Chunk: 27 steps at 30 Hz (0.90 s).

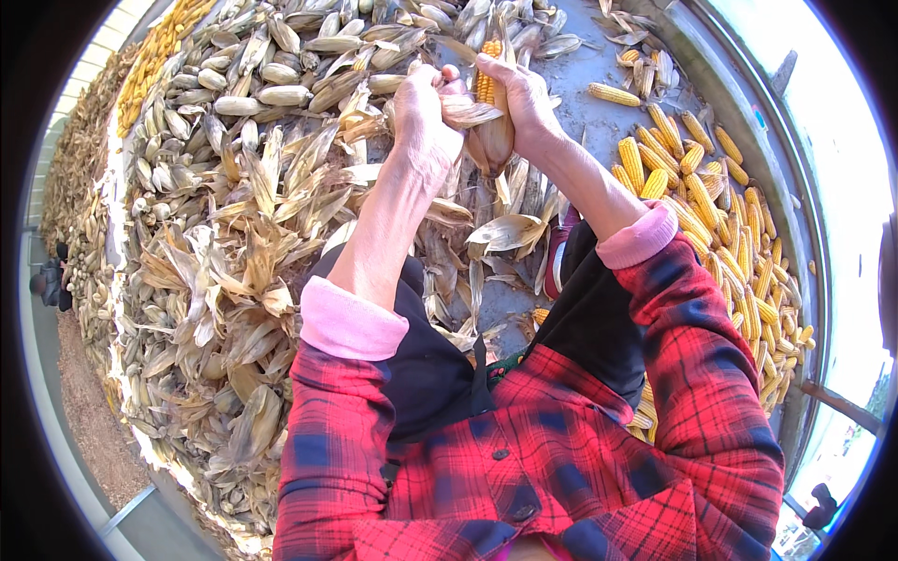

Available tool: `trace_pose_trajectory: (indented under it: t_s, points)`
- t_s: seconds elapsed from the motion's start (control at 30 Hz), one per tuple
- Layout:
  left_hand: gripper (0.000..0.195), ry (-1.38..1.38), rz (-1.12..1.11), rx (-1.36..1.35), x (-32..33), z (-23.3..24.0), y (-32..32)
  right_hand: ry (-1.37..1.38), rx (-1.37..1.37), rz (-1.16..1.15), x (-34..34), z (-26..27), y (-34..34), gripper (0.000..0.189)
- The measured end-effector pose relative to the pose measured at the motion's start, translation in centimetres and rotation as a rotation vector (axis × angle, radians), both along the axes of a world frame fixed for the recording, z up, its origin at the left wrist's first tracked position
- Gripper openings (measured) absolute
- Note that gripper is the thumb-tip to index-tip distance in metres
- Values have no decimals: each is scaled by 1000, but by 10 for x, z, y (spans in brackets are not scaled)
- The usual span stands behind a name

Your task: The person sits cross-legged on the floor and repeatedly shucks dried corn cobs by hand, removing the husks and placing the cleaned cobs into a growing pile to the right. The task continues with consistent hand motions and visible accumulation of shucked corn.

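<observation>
Between my hands is an ear of corn [486, 85], with yellow kernels bared along its upper part. Dry husk [495, 144] still wraps its lower end and hangs down beneath my fingers. My right hand [523, 102] grips the ear from the right side, thumb near the kernels. On the left, my left hand [428, 105] is closed on a strip of husk [468, 111] peeled away from the ear. Loose husks [508, 231] lie below the ear, between my legs.
Unhusked ears [280, 95] and torn husks [259, 266] spread over the left side. A heap of bare yellow cobs [729, 238] lies at my right, against a concrete ledge [779, 168]. More yellow corn [151, 66] runs along the far left. Grey floor [579, 63] shows ahead.
</observation>
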<state>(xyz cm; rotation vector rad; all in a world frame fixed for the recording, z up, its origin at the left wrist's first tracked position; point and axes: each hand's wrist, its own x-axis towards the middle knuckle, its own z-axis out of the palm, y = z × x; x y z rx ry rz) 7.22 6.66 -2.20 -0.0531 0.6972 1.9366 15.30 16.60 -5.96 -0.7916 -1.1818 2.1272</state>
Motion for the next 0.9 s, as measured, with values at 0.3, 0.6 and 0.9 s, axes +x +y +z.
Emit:
trace_pose_trajectory:
  t_s: [0.3, 0.6, 0.9]
  points:
    - [27, 516, -134, -235, 23, 5, -25, 57, 16, -288, -16, -2, 59, 35]
    - [46, 826, -580, -467, 8, -20, -20, 134, -112, -41, -9, 11, 14, 34]
    - [33, 1065, -425, -734, -10, -26, -31, 291, -130, -37, -3, 27, 42, 33]
